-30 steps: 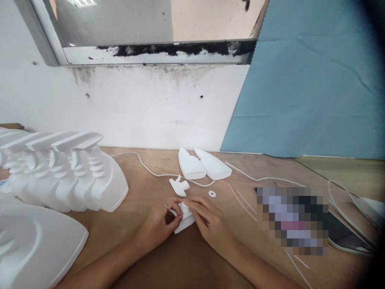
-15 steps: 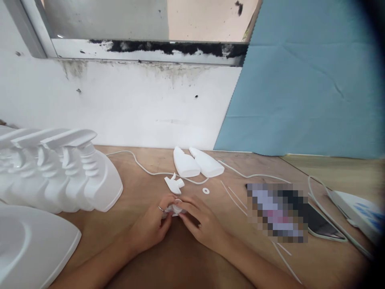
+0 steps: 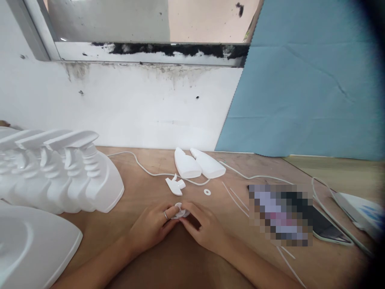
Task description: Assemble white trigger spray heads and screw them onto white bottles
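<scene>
Both my hands meet at the front middle of the table around a small white plastic part (image 3: 180,211), whose shape is mostly covered by my fingers. My left hand (image 3: 153,222), with a ring on one finger, pinches it from the left. From the right, my right hand (image 3: 203,224) grips the same part between thumb and fingers. Just beyond my hands lies a white spray trigger head (image 3: 176,185). A flat white washer (image 3: 207,192) rests to its right. Two white hollow shell pieces (image 3: 187,163) lie side by side farther back.
White moulded plastic bodies (image 3: 102,180) stand in a row at the left, with a larger white piece (image 3: 39,245) nearer me. A white cable (image 3: 140,166) runs along the back. On the right are thin white tubes (image 3: 237,198), a phone (image 3: 331,228) and a white box (image 3: 361,208).
My fingers have shifted around the small white part, and my left fingers now lie over its top. The view has moved slightly; the things on the table stay in place.
</scene>
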A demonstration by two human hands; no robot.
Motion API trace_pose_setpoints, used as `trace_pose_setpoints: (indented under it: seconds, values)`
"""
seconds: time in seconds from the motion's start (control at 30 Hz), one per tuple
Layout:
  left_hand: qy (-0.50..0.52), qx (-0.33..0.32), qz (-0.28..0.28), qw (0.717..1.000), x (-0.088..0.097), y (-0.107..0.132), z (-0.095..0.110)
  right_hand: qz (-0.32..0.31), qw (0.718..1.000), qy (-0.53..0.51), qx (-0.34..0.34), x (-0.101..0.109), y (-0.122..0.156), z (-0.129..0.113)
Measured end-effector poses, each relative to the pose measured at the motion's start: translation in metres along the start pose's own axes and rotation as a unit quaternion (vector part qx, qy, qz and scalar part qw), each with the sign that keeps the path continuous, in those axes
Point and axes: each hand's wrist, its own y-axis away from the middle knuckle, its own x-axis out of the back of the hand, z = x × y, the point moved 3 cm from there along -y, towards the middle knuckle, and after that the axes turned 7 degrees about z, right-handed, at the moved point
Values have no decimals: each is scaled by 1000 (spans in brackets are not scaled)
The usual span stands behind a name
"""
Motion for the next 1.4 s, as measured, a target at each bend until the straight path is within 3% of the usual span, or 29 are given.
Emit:
trace_pose_setpoints:
  seconds: [0.3, 0.5, 0.77, 0.9, 1.03, 1.13, 1.2, 1.4]
  values:
    - [6, -22, 6, 1000, -1, 2, -2, -10, 998, 34, 52, 1, 0, -1]
    - [-2, -22, 5, 1000, -1, 2, -2, 36, 998, 20, 49, 3, 0, 0]
    - [1, -25, -2, 1000, 2, 1, 0, -20, 997, 47, 60, 4, -3, -2]
    - [-14, -24, 2, 1000, 0, 3, 2, 8, 998, 14, 56, 7, -2, -4]
    - [-18, -4, 23, 1000, -1, 4, 2, 58, 998, 34, -6, 14, -3, 7]
    - [-44, -14, 25, 999, -2, 5, 2, 112, 977, 172, -54, 26, -8, 30]
    - [-60, -20, 23, 998, -2, 5, 2, 108, 942, 307, -82, 35, -11, 49]
    - [-74, -51, -9, 996, -1, 4, 4, 90, 875, 450, -155, 66, -11, 86]
